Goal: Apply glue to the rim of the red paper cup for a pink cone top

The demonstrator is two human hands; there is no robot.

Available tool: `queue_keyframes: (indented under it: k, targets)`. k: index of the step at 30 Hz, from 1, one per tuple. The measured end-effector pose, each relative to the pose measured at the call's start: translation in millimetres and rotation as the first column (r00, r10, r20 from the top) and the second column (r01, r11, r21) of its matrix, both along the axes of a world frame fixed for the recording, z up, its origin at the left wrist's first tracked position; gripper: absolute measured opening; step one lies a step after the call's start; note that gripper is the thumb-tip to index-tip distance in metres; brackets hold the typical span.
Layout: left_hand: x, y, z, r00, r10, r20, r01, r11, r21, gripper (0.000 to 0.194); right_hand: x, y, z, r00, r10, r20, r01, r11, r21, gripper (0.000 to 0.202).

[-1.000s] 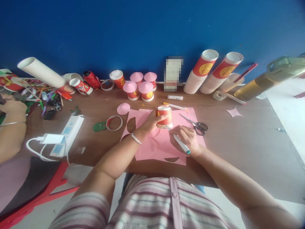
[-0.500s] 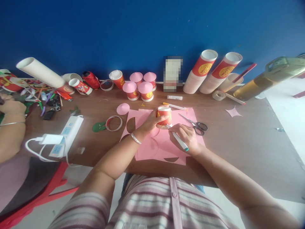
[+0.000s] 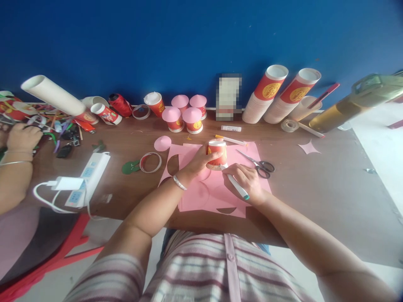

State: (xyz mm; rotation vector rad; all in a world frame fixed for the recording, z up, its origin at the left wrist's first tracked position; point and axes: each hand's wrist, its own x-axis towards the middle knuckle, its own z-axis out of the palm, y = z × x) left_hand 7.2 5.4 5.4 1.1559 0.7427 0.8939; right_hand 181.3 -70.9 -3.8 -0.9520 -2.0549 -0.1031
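In the head view, near the middle of the frame, my left hand (image 3: 199, 162) is closed round a red paper cup (image 3: 217, 153), thumb across its front; the fingers behind it are hidden from me. The cup is held up over pink paper (image 3: 217, 199). Just right of it, my right hand (image 3: 244, 177) pinches a white pen (image 3: 238, 187), fingers drawn in narrow on the barrel, green end towards the lower right. Its tip is at the cup's lower edge; whether it touches, I can't tell.

The likeliest trouble, I judge, is a skid: that wall curves, and if my left hand lets the cup turn, the tip could run off the edge. Squeezing too hard could dent thin paper. A slip downward might mark the pink paper beneath. The scissors (image 3: 266, 167), right of centre, lie near my right hand with their handles spread, so a careless sweep of my wrist could knock them. In the upper middle, the cups under pink cones (image 3: 192, 114) stand close together; a long reach that way might topple one.
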Motion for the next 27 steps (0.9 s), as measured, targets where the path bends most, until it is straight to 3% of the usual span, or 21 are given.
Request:
queue_keyframes:
  k: [16,27]
  targets:
    - [0.3,1.3,-1.9,1.0,-0.014,0.028,0.014,1.0,-0.005,0.047,-0.2,0.2,-0.5,1.0,-0.003,0.006,0.003,1.0,-0.008,0.02]
    - [-1.0,3.8,0.5,0.999,-0.036,0.016,0.036,0.999,-0.002,0.036,-0.1,-0.2,2.3,0.999,-0.022,-0.024,0.022,0.999,0.037,0.023]
